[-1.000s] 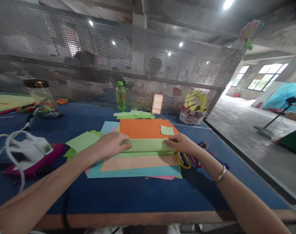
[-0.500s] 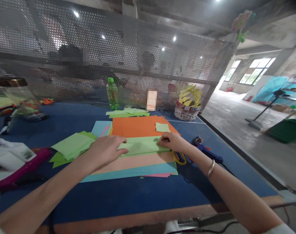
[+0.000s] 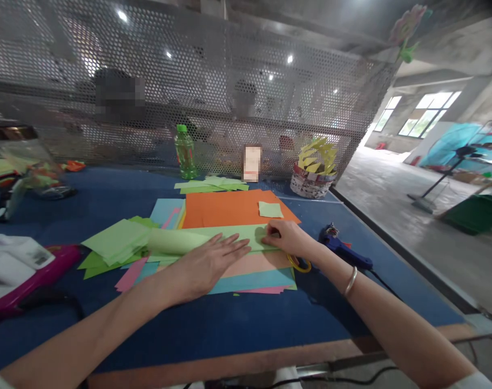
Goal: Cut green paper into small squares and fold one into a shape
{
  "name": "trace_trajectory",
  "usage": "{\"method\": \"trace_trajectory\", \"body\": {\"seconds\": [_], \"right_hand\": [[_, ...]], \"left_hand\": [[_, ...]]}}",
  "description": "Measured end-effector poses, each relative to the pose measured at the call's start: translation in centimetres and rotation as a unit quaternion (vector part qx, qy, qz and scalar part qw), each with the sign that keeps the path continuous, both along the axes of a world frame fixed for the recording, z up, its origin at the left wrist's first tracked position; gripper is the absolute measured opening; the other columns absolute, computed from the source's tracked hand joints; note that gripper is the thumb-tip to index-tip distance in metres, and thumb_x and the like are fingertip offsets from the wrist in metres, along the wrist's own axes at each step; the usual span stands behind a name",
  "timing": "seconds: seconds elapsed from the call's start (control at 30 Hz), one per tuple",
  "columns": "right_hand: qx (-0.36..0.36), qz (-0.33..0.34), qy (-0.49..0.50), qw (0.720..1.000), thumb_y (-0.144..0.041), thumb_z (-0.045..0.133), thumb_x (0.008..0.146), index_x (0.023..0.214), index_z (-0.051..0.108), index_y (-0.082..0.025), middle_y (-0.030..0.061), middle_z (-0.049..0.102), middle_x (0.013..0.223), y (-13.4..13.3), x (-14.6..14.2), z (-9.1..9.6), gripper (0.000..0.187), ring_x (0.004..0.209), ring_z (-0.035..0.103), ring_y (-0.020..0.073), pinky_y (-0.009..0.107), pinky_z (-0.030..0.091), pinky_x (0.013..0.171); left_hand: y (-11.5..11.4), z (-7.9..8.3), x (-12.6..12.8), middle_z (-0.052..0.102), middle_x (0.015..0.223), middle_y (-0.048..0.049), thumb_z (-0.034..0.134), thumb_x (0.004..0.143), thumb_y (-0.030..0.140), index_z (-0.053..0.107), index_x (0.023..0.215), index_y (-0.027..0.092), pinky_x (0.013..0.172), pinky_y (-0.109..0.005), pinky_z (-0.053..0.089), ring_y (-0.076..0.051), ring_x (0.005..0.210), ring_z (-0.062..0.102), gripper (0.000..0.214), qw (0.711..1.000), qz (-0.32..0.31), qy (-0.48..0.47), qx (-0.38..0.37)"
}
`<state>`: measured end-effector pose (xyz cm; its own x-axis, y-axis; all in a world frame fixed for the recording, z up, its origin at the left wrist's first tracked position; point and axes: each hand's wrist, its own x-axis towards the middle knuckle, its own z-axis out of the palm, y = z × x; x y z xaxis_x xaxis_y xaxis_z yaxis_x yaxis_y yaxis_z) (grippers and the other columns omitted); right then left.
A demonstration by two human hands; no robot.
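A folded light green sheet of paper lies across a stack of coloured paper, its left part bulging up in a rounded fold. My left hand presses on its middle with the fingers stretched out flat. At the right end, my right hand has its fingers curled and pinched on the paper. Beneath are peach, blue and pink sheets, with an orange sheet behind. A small pale green paper piece rests on the orange. Scissors with a yellow handle lie partly hidden by my right wrist.
Green paper squares are piled at left, near a magenta tool and white adapters. Green strips, a green bottle and a woven basket stand farther back. A blue glue gun lies right. Perforated metal screens the back.
My left hand has slid right from the paper's left part to its middle, and its fingers have straightened. The sheet's left part now shows, bulging. My right hand stays put.
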<state>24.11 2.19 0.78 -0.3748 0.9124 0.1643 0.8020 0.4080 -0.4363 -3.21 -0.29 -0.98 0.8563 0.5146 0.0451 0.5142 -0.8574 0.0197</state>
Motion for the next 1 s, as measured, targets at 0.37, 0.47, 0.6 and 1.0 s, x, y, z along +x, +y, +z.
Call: {"method": "trace_trajectory", "body": {"seconds": [0.37,0.47,0.6,1.0], "right_hand": [[0.006,-0.003,0.004,1.000,-0.029,0.069,0.082,0.078,0.059,-0.018,0.0006,0.066,0.076,0.16,0.10,-0.21,0.016,0.070,0.058,0.0148,0.023,0.034,0.061],[0.004,-0.002,0.002,1.000,-0.030,0.069,0.083,0.078,0.059,-0.019,0.0001,0.065,0.073,0.16,0.10,-0.22,0.015,0.068,0.057,0.0146,0.023,0.034,0.060],[0.012,-0.006,0.002,1.000,-0.028,0.071,0.081,0.077,0.060,-0.018,0.0002,0.064,0.073,0.28,0.14,-0.38,0.015,0.069,0.056,0.0144,0.023,0.033,0.060],[0.012,-0.014,-0.009,1.000,-0.031,0.072,0.081,0.074,0.057,-0.018,-0.0023,0.058,0.069,0.36,0.15,-0.27,0.021,0.063,0.050,0.0123,0.023,0.030,0.058]], "left_hand": [[-0.31,-0.11,0.13,0.023,0.160,-0.0001,0.025,0.101,0.052,0.017,0.154,0.032,0.119,-0.041,0.009,-0.021,0.148,0.017,0.057,0.996,0.022,-0.040,-0.073],[-0.46,0.08,0.24,0.023,0.159,-0.0011,0.026,0.101,0.052,0.019,0.153,0.031,0.119,-0.042,0.009,-0.021,0.147,0.019,0.056,0.996,0.026,-0.040,-0.076],[-0.56,-0.04,0.26,0.024,0.159,-0.0013,0.026,0.101,0.052,0.019,0.153,0.032,0.119,-0.042,0.009,-0.022,0.147,0.019,0.057,0.996,0.026,-0.051,-0.075],[-0.62,-0.15,0.27,0.021,0.160,0.0001,0.023,0.101,0.053,0.020,0.153,0.030,0.118,-0.043,0.009,-0.022,0.148,0.016,0.057,0.995,0.034,-0.042,-0.084]]}}
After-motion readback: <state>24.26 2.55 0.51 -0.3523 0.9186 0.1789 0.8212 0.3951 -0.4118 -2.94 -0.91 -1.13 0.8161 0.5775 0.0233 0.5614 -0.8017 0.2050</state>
